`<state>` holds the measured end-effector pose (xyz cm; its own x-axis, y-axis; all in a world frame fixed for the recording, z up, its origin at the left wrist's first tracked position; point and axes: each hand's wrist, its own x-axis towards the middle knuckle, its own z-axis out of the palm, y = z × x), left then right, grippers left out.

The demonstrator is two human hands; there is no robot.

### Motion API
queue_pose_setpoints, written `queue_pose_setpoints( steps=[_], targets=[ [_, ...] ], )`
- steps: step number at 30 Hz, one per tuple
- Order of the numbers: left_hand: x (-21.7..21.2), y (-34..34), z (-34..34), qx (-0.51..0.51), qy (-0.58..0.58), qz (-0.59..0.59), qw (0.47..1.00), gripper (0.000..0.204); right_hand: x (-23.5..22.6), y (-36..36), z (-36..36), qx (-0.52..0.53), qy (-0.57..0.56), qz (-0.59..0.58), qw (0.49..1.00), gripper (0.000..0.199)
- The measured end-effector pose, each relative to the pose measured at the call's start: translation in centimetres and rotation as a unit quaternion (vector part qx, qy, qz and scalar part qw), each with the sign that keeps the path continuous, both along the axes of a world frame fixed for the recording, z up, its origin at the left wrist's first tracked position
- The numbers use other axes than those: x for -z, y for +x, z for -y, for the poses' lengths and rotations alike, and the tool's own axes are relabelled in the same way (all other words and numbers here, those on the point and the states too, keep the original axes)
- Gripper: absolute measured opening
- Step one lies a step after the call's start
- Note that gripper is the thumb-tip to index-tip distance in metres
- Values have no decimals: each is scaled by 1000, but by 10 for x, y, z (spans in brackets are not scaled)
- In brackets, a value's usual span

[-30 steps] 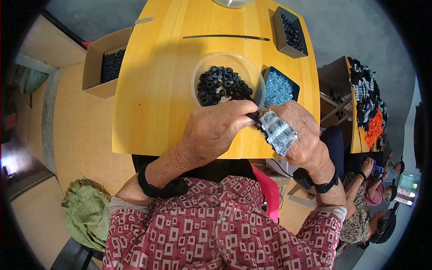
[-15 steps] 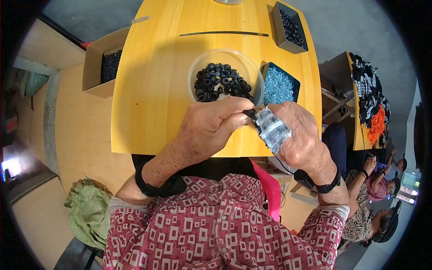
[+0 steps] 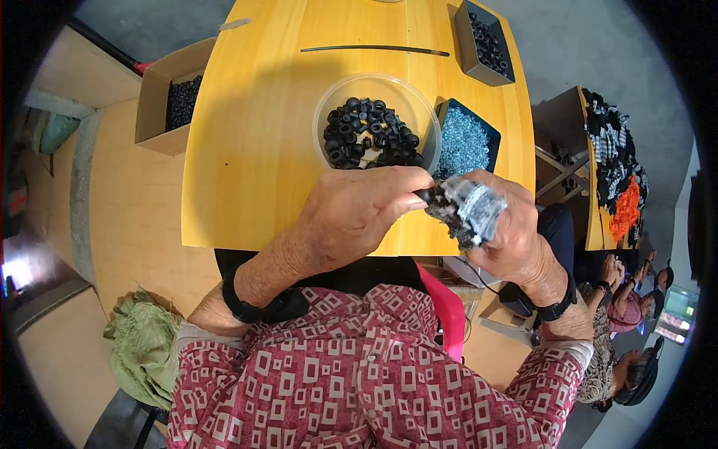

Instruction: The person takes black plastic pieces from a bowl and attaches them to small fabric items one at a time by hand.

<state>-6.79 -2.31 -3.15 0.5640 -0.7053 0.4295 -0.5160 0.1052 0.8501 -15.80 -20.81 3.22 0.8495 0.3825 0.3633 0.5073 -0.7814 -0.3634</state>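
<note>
Close to the table's front edge, my left hand pinches a small black ring-shaped part between thumb and forefinger. My right hand is closed around a bunched grey-and-white cloth, its dark, ragged side turned toward the black part. Cloth and part meet, or nearly so; I cannot tell which. Just beyond both hands stands a round clear plastic tub holding many black rings and caps. To its right, a dark tray is filled with small clear-blue pieces.
A thin black rod lies across the yellow table. A grey bin of black parts is at far right, a cardboard box of dark pieces at left. On a side table sit black-and-white cloths and an orange bundle. People sit at right.
Both hands have shifted slightly right, with the black part and the cloth. The cloth has turned, so more of its dark, ragged side shows. The view has moved a little.
</note>
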Motion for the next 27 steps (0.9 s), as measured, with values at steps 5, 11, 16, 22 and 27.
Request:
queue_pose_setpoints(
  steps=[5, 11, 16, 22, 27],
  targets=[
    [-6, 2, -3, 11, 13, -37, 999, 16, 2, 0, 0, 5, 6, 5, 1000, 27],
    [-6, 6, -3, 85, 39, -210, 973, 15, 4, 0, -1, -38, -121, 59, 990, 24],
    [-7, 7, -4, 84, 82, -138, 983, 14, 4, 0, 2, 5, -7, -33, 999, 23],
    [-3, 4, -1, 70, 32, -198, 977, 14, 4, 7, 9, 29, 85, -96, 991, 32],
    [0, -2, 4, 62, -63, -372, 924, 17, 8, 7, 1, 98, 123, -31, 987, 27]
  ],
)
